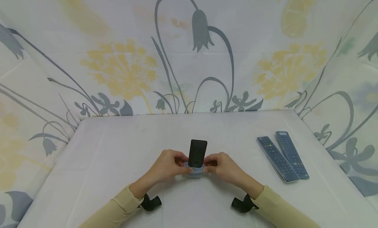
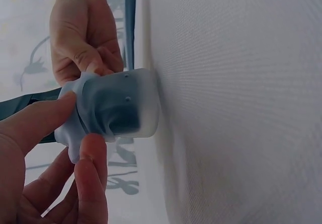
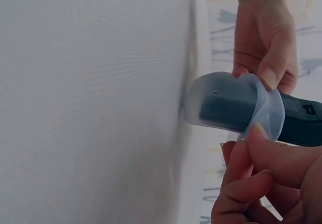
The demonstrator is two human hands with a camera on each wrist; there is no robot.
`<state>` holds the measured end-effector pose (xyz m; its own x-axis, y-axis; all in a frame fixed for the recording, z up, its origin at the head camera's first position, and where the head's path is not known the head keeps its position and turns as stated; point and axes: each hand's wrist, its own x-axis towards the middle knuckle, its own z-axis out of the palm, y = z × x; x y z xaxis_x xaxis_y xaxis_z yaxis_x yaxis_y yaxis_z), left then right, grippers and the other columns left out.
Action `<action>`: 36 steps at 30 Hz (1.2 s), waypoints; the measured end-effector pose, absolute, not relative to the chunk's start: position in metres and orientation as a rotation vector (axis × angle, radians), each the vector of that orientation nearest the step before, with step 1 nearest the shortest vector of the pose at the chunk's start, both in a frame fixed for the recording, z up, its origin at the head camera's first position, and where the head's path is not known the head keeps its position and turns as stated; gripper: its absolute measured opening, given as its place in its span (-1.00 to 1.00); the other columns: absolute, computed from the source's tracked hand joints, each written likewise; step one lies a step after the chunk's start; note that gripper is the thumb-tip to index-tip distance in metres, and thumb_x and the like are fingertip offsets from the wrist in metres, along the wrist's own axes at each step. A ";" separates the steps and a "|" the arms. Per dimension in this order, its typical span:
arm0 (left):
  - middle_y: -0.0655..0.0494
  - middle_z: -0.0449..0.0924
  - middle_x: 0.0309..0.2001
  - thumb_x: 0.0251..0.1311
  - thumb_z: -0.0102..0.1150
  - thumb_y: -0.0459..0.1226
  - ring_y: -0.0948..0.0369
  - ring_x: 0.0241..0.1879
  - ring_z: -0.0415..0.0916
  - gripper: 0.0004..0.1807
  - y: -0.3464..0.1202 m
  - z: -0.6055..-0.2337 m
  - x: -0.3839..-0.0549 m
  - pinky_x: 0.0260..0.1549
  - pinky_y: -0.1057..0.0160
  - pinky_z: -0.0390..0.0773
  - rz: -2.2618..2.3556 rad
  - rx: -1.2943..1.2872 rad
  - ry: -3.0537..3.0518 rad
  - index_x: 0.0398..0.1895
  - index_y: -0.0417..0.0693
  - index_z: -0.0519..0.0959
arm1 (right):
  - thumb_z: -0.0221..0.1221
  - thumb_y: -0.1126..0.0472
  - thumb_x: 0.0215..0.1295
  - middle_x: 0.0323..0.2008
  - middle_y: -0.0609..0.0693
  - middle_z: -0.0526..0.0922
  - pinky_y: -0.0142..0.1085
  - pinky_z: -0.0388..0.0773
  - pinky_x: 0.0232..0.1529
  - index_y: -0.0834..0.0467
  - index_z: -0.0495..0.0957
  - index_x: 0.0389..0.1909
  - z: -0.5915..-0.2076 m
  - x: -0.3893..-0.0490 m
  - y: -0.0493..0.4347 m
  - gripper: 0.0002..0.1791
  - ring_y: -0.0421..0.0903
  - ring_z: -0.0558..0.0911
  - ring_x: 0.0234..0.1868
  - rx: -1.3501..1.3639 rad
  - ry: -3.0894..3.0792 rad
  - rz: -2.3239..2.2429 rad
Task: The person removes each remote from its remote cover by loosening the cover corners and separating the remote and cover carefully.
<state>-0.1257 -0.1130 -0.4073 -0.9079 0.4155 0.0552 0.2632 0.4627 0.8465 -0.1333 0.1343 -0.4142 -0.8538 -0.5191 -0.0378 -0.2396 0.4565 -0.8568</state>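
A dark remote control [image 1: 197,152] stands upright at mid-table, its plain back towards me. Around its lower end is a translucent silicone cover [image 3: 198,103], with the upper part bunched into folds. My left hand [image 1: 168,164] pinches the folded rim from the left, thumb in front. Opposite it, my right hand [image 1: 222,167] pinches the same rim between thumb and fingers. In the left wrist view, the rounded bottom of the cover extends past the end of the remote, close over the tabletop. The upper part of the remote sticks out bare.
Two more remote controls lie at the right with their button sides up: a nearer one [image 1: 277,159] and another [image 1: 292,154] slanting beside it, touching near the lower end. A white cloth [image 1: 103,149] covers the table. Flower-patterned fabric [image 1: 127,67] rises behind and at both sides.
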 end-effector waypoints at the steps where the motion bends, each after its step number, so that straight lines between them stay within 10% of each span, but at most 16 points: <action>1: 0.26 0.62 -0.50 -0.06 0.58 -0.19 0.30 -0.49 0.54 -0.70 -0.113 -0.407 -0.126 -0.53 0.32 0.53 1.439 0.597 2.544 -0.27 -0.11 0.74 | 0.32 0.37 0.23 -0.28 -0.04 0.70 -0.35 0.55 -0.29 0.28 0.69 -0.12 -0.414 -0.133 0.134 -0.79 -0.14 0.60 -0.32 -0.647 2.414 -1.359; 36: 0.16 0.63 -0.50 -0.06 0.57 -0.26 0.23 -0.50 0.55 -0.74 -0.114 -0.402 -0.126 -0.50 0.32 0.54 1.621 0.544 2.530 -0.31 -0.18 0.73 | 0.39 0.32 0.19 -0.10 -0.02 0.66 -0.24 0.60 -0.10 0.15 0.66 -0.01 -0.401 -0.127 0.129 -0.67 -0.07 0.62 -0.12 -0.627 2.597 -1.590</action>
